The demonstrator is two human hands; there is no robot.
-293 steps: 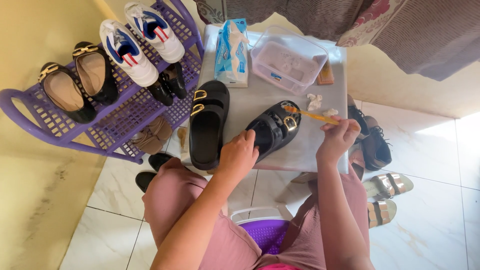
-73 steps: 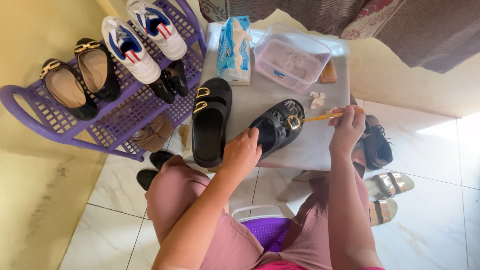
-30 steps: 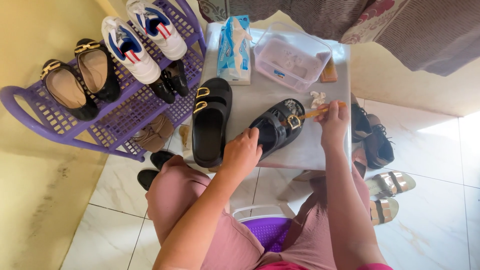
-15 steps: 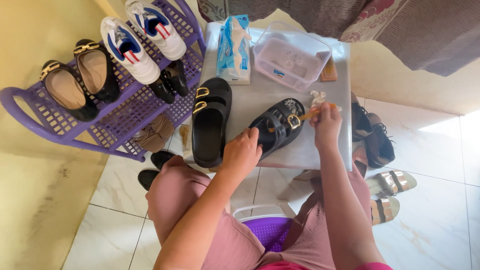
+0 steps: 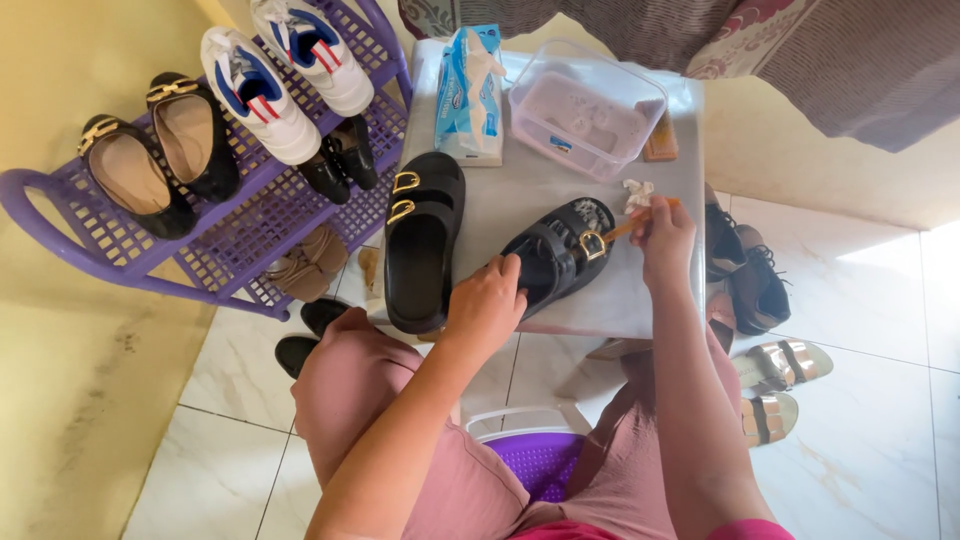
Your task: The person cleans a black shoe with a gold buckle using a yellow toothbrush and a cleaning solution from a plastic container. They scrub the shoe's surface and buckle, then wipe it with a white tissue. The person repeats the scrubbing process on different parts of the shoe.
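— Left hand (image 5: 487, 305), what's it doing?
— Closed over the heel of a black sandal (image 5: 560, 256) at centre frame, on the table (image 5: 520, 200).
— And further right?
— Right hand (image 5: 666, 225) pinches a thin orange stick (image 5: 622, 229) against the sandal's gold buckle (image 5: 592, 245).

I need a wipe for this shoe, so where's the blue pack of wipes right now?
The blue pack of wipes lies at the far left of the small table, between the purple shoe rack and the clear plastic tub.
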